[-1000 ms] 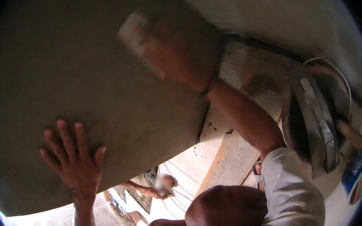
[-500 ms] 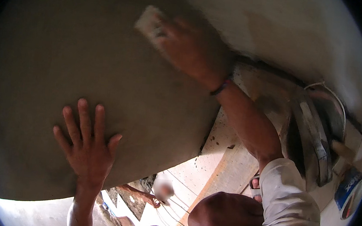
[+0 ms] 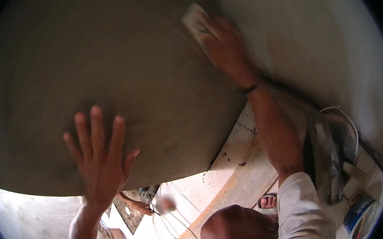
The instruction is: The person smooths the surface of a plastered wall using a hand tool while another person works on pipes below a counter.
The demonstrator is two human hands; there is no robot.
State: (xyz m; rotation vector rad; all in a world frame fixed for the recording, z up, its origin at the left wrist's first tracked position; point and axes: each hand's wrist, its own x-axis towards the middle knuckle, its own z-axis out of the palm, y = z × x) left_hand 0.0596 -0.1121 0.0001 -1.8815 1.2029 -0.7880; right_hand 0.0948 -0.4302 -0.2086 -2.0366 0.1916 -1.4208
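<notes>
A large grey plastered surface point(image 3: 91, 65) takes up the upper left. My left hand point(image 3: 101, 161) is spread over its lower part, palm toward it and fingers apart, holding nothing. Whether the fingertips touch the plaster I cannot tell. Farther up, near the corner where the plaster meets a paler wall, my right hand point(image 3: 227, 47) grips a pale rectangular sponge point(image 3: 194, 19) against the grey surface. The fingers cover part of the sponge. A dark band circles my right wrist.
On the right stand a dark container point(image 3: 327, 154) with a pale cord and a blue-and-white bucket point(image 3: 360, 218). A board point(image 3: 221, 195) lies on the tiled floor near my knee point(image 3: 238, 230). Below the plaster's edge, another person's hand point(image 3: 140, 207) is near thin cables.
My right hand has moved right and slightly up in the picture with the sponge. My left hand appears slightly right and lower, its fingers still spread. The view has shifted a little.
</notes>
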